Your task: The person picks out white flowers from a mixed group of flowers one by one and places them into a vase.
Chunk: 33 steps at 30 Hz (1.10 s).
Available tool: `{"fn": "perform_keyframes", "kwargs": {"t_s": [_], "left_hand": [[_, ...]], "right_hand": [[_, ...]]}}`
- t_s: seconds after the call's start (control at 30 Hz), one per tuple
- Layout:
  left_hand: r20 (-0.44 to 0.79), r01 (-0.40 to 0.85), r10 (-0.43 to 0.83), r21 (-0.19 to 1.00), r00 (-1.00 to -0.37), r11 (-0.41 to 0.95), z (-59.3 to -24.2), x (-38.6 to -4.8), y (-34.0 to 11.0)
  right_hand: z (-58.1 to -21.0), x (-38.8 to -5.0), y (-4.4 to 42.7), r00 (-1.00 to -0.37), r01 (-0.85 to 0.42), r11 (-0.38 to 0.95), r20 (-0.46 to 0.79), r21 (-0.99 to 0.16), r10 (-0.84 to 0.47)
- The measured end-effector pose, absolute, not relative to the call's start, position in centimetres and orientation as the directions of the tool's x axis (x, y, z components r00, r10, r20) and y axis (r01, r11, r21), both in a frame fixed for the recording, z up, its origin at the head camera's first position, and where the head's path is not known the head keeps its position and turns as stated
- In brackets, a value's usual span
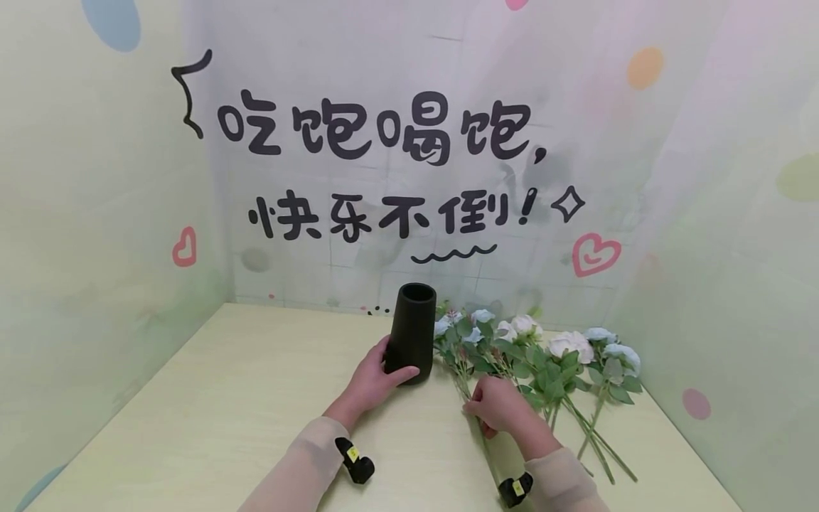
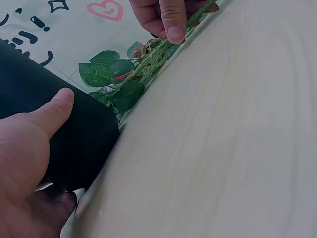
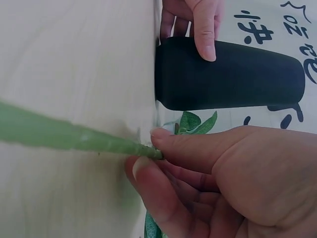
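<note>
A tall black vase (image 1: 412, 334) stands upright near the back of the table, and my left hand (image 1: 377, 377) grips its lower part, the thumb across the front. In the left wrist view the thumb lies on the dark vase (image 2: 84, 134). To the right of the vase, my right hand (image 1: 502, 409) pinches a green stem (image 3: 74, 136) between thumb and fingers. That stem's leafy end, with blue flowers (image 1: 473, 327), lies towards the back, right beside the vase. The right wrist view shows the stem running out past the fingertips.
More artificial flowers lie on the right of the table (image 1: 192, 427): white blooms (image 1: 571, 346) and pale blue ones (image 1: 622, 357), their bare stems (image 1: 601, 441) pointing towards the front. A printed wall sheet (image 1: 384, 171) stands behind, with more sheeting on both sides.
</note>
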<state>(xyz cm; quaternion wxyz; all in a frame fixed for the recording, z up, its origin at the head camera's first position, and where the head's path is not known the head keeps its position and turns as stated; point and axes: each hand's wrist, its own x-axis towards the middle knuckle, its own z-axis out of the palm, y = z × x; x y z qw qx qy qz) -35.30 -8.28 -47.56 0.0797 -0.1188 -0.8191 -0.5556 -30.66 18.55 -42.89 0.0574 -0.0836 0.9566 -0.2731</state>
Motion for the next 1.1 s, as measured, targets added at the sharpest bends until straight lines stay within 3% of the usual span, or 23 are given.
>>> {"fn": "perform_keyframes", "kwargs": {"t_s": [0.77,1.1], "left_hand": [[0.242,0.262,0.102,0.903,-0.965,0.34,-47.8,-35.2,-8.6],[0.245,0.269,0.112,0.904,-0.963,0.332,-47.6,-35.1,-8.5]], "right_hand": [[-41.8,-30.4,18.6,-0.981,-0.16,0.854,-0.014,-0.496,-0.193],[-38.9,-31.0,23.5,-0.997,-0.071,0.855,0.021,-0.514,-0.07]]}}
